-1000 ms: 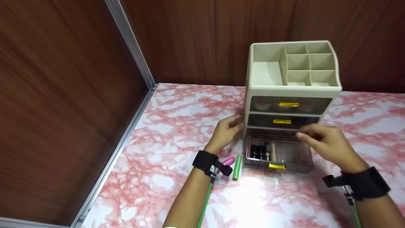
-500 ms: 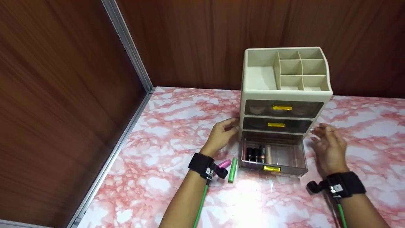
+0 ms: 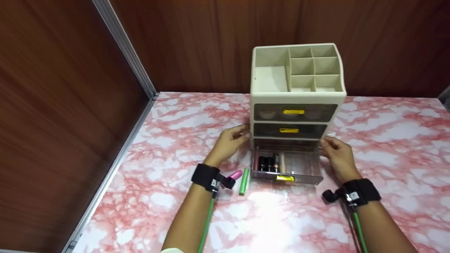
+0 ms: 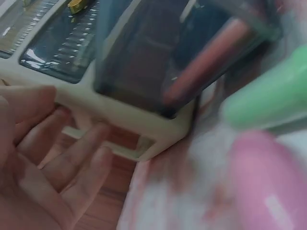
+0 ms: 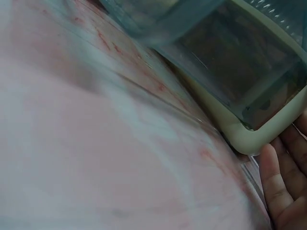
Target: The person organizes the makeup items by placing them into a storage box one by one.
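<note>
A cream drawer organizer (image 3: 299, 94) stands on the table, its bottom drawer (image 3: 302, 168) pulled out. Inside that drawer several lipstick-like tubes (image 3: 269, 163) lie at the left. My left hand (image 3: 226, 144) touches the organizer's left side, fingers loosely bent; in the left wrist view its fingers (image 4: 79, 155) lie along the cream frame. On the opposite side my right hand (image 3: 339, 154) rests against the lower right side. In the right wrist view its thumb (image 5: 270, 167) is by the frame's bottom corner; part of this hand is cut off.
Beside the drawer, on the table, lie a green tube (image 3: 244, 181) and a pink tube (image 3: 235, 175), close to my left wrist. The upper drawers (image 3: 295, 112) are closed, with yellow handles. Wood panels (image 3: 197, 45) stand behind and at the left.
My right hand has moved from above the open drawer down to the organizer's right side. The left hand stays at the left side. The head view has shifted, so everything sits further left.
</note>
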Available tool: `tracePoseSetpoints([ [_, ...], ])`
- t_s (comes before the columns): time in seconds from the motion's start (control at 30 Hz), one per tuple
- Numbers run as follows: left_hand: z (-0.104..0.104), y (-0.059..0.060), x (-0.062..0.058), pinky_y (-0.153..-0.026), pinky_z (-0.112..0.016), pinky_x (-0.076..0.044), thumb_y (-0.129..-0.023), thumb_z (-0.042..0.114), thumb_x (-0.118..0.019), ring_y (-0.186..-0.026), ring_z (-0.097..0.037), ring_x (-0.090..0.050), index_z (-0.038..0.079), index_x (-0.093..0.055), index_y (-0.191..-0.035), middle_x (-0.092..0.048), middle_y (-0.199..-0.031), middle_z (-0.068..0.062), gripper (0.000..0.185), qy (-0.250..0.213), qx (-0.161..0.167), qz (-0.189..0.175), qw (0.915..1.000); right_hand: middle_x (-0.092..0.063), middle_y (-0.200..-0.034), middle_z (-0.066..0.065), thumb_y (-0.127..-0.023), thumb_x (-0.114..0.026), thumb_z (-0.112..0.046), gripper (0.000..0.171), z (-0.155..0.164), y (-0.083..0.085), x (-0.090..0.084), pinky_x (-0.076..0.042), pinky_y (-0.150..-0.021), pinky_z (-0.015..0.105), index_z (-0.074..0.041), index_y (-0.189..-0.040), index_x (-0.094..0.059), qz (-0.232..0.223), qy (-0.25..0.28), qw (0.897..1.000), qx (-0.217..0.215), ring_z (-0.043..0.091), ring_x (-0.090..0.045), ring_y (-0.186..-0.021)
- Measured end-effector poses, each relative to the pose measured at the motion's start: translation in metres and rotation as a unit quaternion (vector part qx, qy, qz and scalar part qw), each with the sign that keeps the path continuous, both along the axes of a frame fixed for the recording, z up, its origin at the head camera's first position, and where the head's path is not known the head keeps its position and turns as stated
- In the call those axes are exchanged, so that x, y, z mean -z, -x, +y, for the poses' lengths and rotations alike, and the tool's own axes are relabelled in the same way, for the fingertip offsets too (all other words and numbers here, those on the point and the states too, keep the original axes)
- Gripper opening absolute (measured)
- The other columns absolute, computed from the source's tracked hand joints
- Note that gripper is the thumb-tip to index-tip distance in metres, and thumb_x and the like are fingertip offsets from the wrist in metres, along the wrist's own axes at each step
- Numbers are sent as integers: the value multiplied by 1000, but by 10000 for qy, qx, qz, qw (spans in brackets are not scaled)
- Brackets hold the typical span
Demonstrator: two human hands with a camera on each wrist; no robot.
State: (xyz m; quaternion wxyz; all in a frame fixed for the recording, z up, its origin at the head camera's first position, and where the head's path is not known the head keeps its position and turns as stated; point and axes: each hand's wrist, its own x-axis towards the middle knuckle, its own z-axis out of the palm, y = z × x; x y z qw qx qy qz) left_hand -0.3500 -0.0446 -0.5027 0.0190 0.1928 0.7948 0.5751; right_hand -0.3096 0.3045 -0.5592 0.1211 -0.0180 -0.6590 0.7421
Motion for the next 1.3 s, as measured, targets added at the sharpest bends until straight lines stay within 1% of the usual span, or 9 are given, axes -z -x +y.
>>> tracePoseSetpoints([
  [0.13,-9,-6,-18,-90,-30,-51,-97,22,-62,-109,-23,-63,8,-59,-134,-61,-130,-6,39,1126,142,416,9927,-67,-88,-3,-93,-68,-17,9,-3,4,2,-56,-68,22,-16,-101,-70,-24,-281,9996,52,10,-66,-73],
  [0.3,-15,-27,-37,-85,-34,-52,-98,29,-61,-99,-20,-65,11,-66,-125,-68,-117,-3,33,2555,273,790,9632,-66,-88,-2,-93,-68,-21,11,-1,5,4,-56,-70,23,-13,-101,-69,-36,-428,9991,-39,10,-65,-78],
  [0.53,-26,-66,-37,-75,-29,-52,-93,20,-67,-86,-12,-64,12,-73,-112,-71,-97,2,22,3837,847,1079,9132,-66,-89,-3,-93,-67,-23,18,-1,6,4,-56,-72,24,-9,-105,-68,-35,-641,9979,-114,9,-64,-82],
  [0.63,-30,-77,-31,-75,-30,-53,-92,22,-69,-88,-13,-66,13,-75,-109,-72,-98,2,21,4066,837,1288,9006,-65,-89,-2,-94,-67,-22,16,0,6,3,-56,-72,24,-9,-104,-68,37,-610,9980,-131,9,-63,-82],
  [0.8,-31,-89,-16,-68,-33,-53,-91,21,-70,-85,-15,-66,13,-76,-103,-72,-95,0,16,4117,681,1733,8921,-66,-88,-2,-95,-65,-21,20,0,6,3,-56,-72,23,-5,-106,-67,79,-725,9972,-168,9,-64,-81],
  [0.93,-26,-87,-6,-58,-33,-49,-88,12,-70,-69,-13,-59,13,-74,-88,-67,-77,1,5,4176,577,2040,8836,-66,-90,-4,-96,-64,-21,32,2,5,-1,-56,-73,24,6,-113,-63,46,-857,9961,-194,9,-64,-82],
  [1.0,-25,-86,-1,-54,-32,-47,-88,11,-68,-63,-12,-55,14,-71,-80,-61,-69,4,8,4215,527,2095,8807,-66,-91,-3,-96,-63,-21,35,1,2,-3,-56,-74,25,8,-116,-61,2,-885,9959,-193,9,-64,-82],
  [1.17,-27,-83,7,-52,-34,-46,-91,14,-65,-59,-14,-52,14,-66,-74,-53,-63,5,17,4241,498,2054,8806,-66,-92,-1,-96,-63,-23,39,0,2,1,-56,-74,26,9,-117,-60,-79,-892,9958,-180,11,-64,-83],
  [1.3,-31,-80,3,-62,-36,-51,-92,17,-66,-69,-18,-61,14,-71,-91,-65,-75,2,6,4251,578,1647,8882,-66,-94,1,-95,-64,-25,41,2,5,0,-56,-76,26,9,-118,-59,-54,-891,9957,-228,12,-64,-84],
])
